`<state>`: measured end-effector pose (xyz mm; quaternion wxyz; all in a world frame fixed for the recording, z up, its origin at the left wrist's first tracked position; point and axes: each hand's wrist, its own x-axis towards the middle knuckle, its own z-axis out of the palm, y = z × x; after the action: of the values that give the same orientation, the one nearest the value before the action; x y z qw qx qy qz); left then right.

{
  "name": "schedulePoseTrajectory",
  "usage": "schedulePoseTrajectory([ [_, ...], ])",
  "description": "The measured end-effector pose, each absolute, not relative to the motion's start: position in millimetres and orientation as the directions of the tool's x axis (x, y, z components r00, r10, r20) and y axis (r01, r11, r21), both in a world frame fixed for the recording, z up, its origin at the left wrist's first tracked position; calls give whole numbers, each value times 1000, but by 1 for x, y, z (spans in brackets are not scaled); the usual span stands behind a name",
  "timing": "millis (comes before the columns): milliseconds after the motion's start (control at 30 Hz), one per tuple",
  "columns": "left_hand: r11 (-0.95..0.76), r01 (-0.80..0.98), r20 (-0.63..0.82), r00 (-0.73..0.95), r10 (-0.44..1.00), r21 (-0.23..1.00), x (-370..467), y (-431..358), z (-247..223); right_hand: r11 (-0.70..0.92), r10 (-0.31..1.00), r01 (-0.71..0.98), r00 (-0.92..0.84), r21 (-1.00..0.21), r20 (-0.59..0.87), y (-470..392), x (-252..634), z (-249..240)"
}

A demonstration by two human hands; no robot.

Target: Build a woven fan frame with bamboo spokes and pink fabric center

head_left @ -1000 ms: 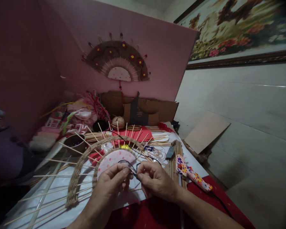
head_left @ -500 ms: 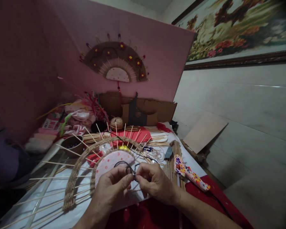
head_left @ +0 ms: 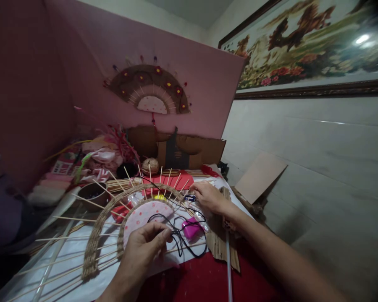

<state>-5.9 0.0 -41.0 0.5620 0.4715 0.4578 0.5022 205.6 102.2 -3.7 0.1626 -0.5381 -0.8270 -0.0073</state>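
Pale wall tiles (head_left: 327, 167) flank the table (head_left: 195, 281) on the right; cardboard (head_left: 204, 152) and a pink board (head_left: 201, 88) close its far side. Bare red cloth shows along the near edge. Sticks fan leftward from the woven frame (head_left: 93, 241), crowding that side, with a bowl (head_left: 96, 203) beyond. At centre, the left hand (head_left: 143, 247) pinches black cord (head_left: 184, 245), its loops trailing right beside a magenta object (head_left: 191, 228). Farther right, the right hand (head_left: 209, 197) reaches over the clutter; I can't tell whether its grip is closed.
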Motion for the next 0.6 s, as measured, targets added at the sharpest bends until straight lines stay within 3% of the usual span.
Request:
schedulePoseTrajectory([
  [167, 51, -159, -38, 84, 996, 986, -7, -3, -32, 350, 922, 937, -343, -11, 179, 118, 208, -16],
  [300, 58, -184, -45, 74, 996, 981, -8, -3, -36, 417, 900, 905, -424, 81, 103, 116, 198, -16],
  [600, 53, -211, -43, 50, 998, 976, -10, -1, -34, 508, 857, 852, -514, 126, 22, 121, 193, -5],
])
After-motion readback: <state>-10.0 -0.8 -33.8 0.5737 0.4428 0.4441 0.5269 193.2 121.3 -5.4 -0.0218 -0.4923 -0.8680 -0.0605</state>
